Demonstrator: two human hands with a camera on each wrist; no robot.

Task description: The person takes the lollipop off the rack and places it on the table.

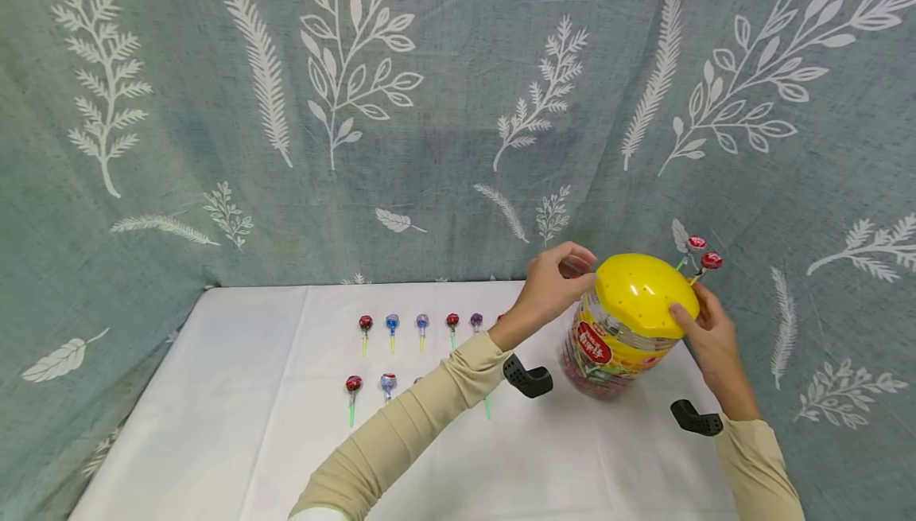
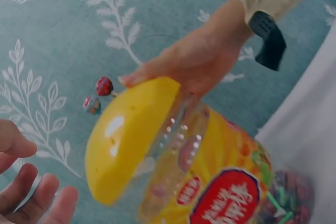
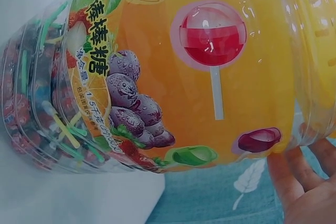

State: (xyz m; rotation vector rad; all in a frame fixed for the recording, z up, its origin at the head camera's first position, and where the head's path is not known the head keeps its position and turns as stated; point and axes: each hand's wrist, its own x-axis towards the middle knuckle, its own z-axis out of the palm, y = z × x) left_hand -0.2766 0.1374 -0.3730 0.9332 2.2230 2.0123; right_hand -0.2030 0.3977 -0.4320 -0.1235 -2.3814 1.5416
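A big clear jar (image 1: 608, 344) stands tilted at the table's right, with a yellow printed label and a domed yellow lid (image 1: 637, 290). Several wrapped lollipops with green and yellow sticks show through its lower part (image 3: 47, 108). My right hand (image 1: 716, 338) holds the jar from the right, thumb on the lid and fingers about the neck. Two lollipops (image 1: 712, 260) poke up at the lid's far right side, and small holes dot the lid. Beside the lid's left edge is my left hand (image 1: 560, 276), its loosely bent fingers (image 2: 31, 190) holding nothing.
Lollipops lie in two rows on the white-covered table (image 1: 236, 402), among them a red one (image 1: 366, 322) in the back row and another red one (image 1: 354, 384) in front. My left forearm covers part of the rows. A leaf-patterned grey-green curtain (image 1: 444, 123) hangs behind.
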